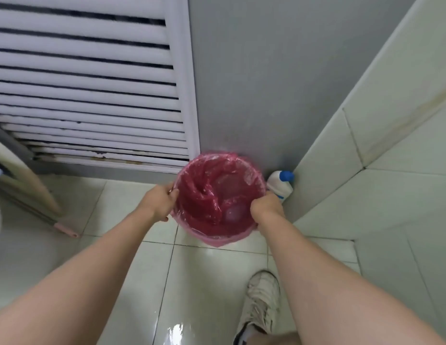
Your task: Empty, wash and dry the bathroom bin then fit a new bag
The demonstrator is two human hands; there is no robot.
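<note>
A bathroom at home: shiny floor tiles, tiled wall, white slatted door, a cleaner bottle (blue cap).

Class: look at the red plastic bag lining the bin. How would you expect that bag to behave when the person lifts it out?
The red bag looks thin and see-through, with deep crumpled folds, so it is probably floppy and will sag rather than hold shape. Little seems to lie inside it, so it is likely light. Both the left hand and the right hand grip at the rim of the bin, which suggests the film slips easily.
</note>
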